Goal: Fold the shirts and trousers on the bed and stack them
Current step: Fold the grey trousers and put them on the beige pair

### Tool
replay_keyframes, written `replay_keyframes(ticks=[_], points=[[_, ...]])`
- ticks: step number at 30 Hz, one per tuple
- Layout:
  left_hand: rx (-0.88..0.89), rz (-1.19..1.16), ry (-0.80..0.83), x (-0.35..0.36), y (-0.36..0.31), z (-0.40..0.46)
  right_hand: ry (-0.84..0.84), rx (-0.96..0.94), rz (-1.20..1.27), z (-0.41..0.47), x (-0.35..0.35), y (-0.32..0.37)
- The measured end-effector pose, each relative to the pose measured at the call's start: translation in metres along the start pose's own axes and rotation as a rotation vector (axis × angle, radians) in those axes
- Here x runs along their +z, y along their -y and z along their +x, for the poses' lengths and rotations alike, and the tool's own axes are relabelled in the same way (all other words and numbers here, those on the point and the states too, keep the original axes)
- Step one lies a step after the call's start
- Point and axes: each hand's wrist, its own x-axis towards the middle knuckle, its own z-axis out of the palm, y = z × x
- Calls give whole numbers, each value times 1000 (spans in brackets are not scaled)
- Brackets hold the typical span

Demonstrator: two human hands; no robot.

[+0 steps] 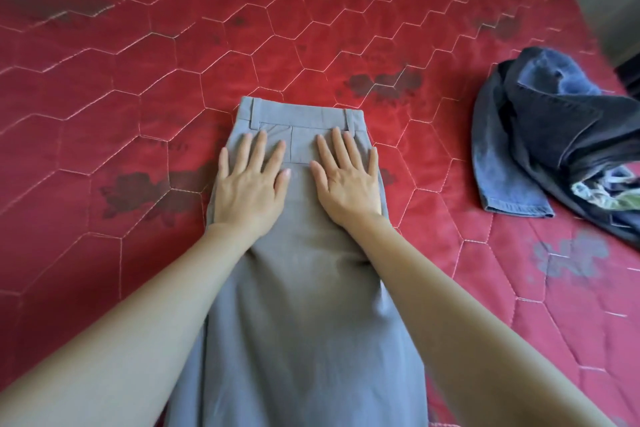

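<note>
Left hand and right hand, grip open, flatten grey trousers; smooth creases outward before folding

Both my bare forearms reach forward from the lower corners of the view and draw closer together toward the wrists. My left hand lies palm down, fingers straight and slightly spread, the thumb angled inward toward the other hand. My right hand lies flat the same way, fingers extended and fanned a little, thumb pointing in toward the left. The two hands sit side by side, near each other but not touching, fingertips pointing away from me.
</note>
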Motion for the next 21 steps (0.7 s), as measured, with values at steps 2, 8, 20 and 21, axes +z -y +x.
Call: replay_keyframes(ticks=[2, 8, 20, 21], points=[[-3, -11, 26, -2, 9, -7, 27, 47, 46, -7, 0, -13], [-42, 5, 208, -10, 13, -5, 180, 176, 405, -36, -21, -51], [274, -280, 504, -33, -80, -43, -32, 426, 1053, -225, -53, -73], [282, -260, 526, -30, -87, -40, -22, 418, 1054, -230, -50, -71]])
